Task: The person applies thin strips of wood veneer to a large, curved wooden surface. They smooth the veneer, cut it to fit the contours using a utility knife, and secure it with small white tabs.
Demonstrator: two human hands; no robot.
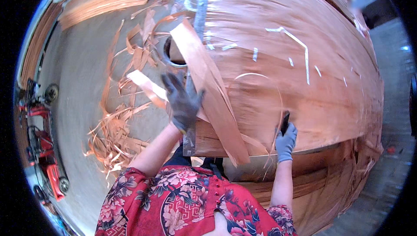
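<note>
My left hand (182,100), in a dark grey glove, has its fingers spread at the left edge of the veneer stack. It is right beside a long loose veneer strip (204,75) lying aslant over the edge; whether it touches the strip is unclear. A paler strip end (147,86) sticks out past its fingers on the left. My right hand (286,142), in a light grey glove, is closed around a black tool (285,122), perhaps a knife, near the front edge of the wood veneer sheet (312,105). A thin curved sliver (278,90) of veneer arches near it.
Veneer scraps (117,127) litter the concrete floor (82,71) on the left. A round dark opening or container (176,53) shows beside the stack. White tape pieces (306,58) dot the sheet. Another veneer stack (104,1) lies far left; a red wheeled machine (47,162) stands at left.
</note>
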